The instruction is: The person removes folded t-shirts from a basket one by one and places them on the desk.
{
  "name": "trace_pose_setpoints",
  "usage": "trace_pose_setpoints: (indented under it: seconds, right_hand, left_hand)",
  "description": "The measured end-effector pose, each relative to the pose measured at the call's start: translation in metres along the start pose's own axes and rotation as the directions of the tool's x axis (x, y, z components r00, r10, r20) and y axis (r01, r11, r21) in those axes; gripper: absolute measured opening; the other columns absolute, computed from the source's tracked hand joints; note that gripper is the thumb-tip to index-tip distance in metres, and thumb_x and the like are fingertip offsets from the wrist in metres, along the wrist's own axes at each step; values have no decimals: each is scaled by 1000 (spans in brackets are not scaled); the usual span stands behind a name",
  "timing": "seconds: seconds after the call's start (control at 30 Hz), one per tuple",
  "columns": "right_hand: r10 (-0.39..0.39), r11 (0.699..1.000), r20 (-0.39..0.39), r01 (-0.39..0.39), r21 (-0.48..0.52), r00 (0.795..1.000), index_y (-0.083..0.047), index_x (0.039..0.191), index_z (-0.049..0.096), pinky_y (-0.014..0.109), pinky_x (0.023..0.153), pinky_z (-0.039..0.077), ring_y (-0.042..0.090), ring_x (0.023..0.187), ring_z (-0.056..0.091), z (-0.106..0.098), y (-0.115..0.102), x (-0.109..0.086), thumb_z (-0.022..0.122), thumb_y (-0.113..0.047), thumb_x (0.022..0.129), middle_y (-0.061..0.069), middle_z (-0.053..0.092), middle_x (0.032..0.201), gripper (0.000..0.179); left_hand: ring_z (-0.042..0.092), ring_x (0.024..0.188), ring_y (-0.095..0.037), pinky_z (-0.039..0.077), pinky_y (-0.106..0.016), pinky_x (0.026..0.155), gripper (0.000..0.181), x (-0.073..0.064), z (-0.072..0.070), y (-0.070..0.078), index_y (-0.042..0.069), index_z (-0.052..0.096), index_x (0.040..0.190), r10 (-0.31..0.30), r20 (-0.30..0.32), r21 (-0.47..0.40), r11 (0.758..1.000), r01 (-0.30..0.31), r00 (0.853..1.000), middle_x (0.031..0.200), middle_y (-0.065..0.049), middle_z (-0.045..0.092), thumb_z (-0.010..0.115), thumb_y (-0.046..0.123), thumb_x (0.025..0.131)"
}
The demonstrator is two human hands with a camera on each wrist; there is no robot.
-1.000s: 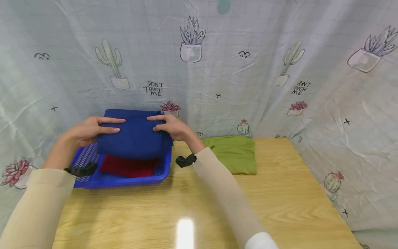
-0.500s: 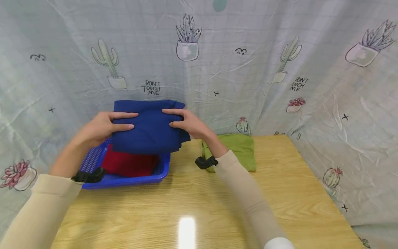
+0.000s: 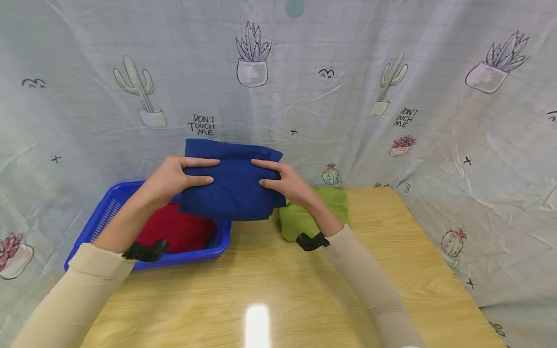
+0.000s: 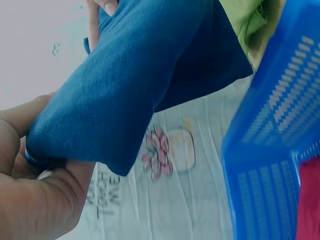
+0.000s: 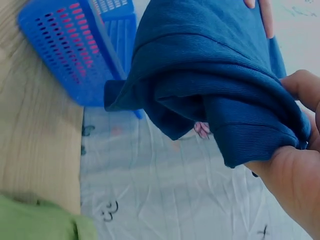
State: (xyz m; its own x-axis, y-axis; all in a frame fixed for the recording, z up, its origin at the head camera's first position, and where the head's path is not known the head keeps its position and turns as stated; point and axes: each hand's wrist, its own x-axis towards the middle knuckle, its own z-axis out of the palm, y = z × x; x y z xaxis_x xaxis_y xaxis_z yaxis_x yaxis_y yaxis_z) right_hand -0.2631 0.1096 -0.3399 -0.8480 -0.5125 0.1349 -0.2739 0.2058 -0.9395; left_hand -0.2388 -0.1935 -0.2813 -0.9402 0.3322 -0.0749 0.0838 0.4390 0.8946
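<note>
"DON'T TOUCH ME" is printed in black capitals on the pale cactus-patterned curtain (image 3: 283, 106), left of centre in the head view. The same phrase (image 3: 405, 117) appears towards the right, its second word reading more like "OUCH", perhaps because a crease swallows the T. The left wrist view shows "TOUCH ME" turned sideways at lower left, partly behind the hand.

The folded blue cloth (image 3: 230, 191) hangs in the air at the middle of the head view, held by both hands. The left hand (image 3: 171, 179) pinches its left side, with two digits lying across the near face, pointing right, and others behind the fabric. The right hand (image 3: 290, 184) mirrors it, pinching the right side with its digits pointing left. Both forearms reach up from the bottom of the frame in beige sleeves (image 3: 78, 290), slanting inward, with a black wrist device (image 3: 145, 251) on each.

At left stands a blue perforated basket (image 3: 191, 257) with a red cloth (image 3: 178, 229) inside. A green cloth (image 3: 302, 223) lies right of centre, partly behind the right forearm, on the wooden table (image 3: 278, 280).
</note>
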Motion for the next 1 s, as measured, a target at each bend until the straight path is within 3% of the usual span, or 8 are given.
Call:
trace_pose_setpoints:
  seconds: [0.13, 0.3, 0.53, 0.73, 0.77, 0.83, 0.9, 1.0]
  right_hand:
    - [-2, 999, -36, 4, 50, 999, -29, 149, 54, 43, 105, 49, 21, 133, 55, -11, 3, -14, 64, -12, 101, 2, 47, 154, 52]
    - [-5, 1000, -68, 5, -2, 998, -30, 150, 53, 45, 106, 48, 22, 135, 53, -27, -1, -40, 63, -11, 101, 2, 45, 155, 53]
    - [26, 998, -66, -30, -57, 997, -28, 151, 52, 38, 97, 48, 23, 133, 53, -44, 0, -77, 59, -7, 101, 0, 43, 157, 54]
    - [76, 989, -107, -88, -115, 991, -31, 150, 53, 39, 100, 48, 23, 132, 53, -65, 5, -100, 59, -10, 101, -2, 41, 159, 54]
    - [92, 986, -123, -108, -130, 988, -32, 150, 53, 39, 98, 48, 23, 129, 54, -68, 5, -103, 59, -10, 101, -2, 41, 158, 54]
    - [111, 977, -151, -136, -166, 982, -32, 149, 54, 38, 91, 47, 25, 121, 54, -75, 7, -109, 58, -9, 101, 1, 42, 156, 54]
    - [115, 963, -191, -157, -218, 975, -33, 147, 56, 35, 78, 47, 24, 99, 59, -82, 11, -113, 57, -9, 100, 6, 50, 146, 53]
    - [97, 946, -260, -171, -277, 961, -31, 144, 60, 31, 58, 41, 19, 62, 49, -93, 19, -120, 56, -8, 98, 10, 57, 124, 52]
  left_hand:
    - [72, 101, -18, 61, -33, 80, 52, 6, 14, 6, 17, 63, 142, 21, 0, -14, 1000, -21, 1000, 146, -15, 55, 78, 17, 92]
    - [74, 98, -22, 61, -37, 79, 50, 7, 35, 13, 18, 64, 141, 30, 19, -73, 997, -29, 999, 145, -14, 56, 77, 14, 92]
    - [74, 99, -25, 61, -39, 81, 48, 8, 70, 13, 19, 66, 139, 49, 70, -190, 981, -35, 996, 141, -13, 60, 75, 10, 93]
    - [69, 112, -23, 59, -37, 87, 45, 16, 98, 16, 25, 70, 134, 76, 79, -166, 984, -62, 994, 144, -5, 58, 77, 13, 92]
    - [70, 107, -22, 59, -35, 85, 45, 17, 103, 16, 27, 70, 134, 82, 82, -157, 985, -68, 993, 147, -3, 55, 78, 14, 92]
    - [62, 119, -19, 56, -32, 85, 45, 20, 113, 16, 30, 70, 133, 92, 85, -128, 988, -81, 992, 152, -2, 50, 78, 16, 91]
    - [54, 122, -18, 50, -31, 80, 45, 23, 124, 15, 34, 69, 133, 92, 90, -102, 991, -83, 992, 155, 1, 47, 78, 19, 92]
    - [41, 136, -18, 46, -33, 81, 46, 30, 143, 11, 35, 69, 133, 113, 101, -121, 988, -101, 988, 156, 1, 45, 77, 16, 92]
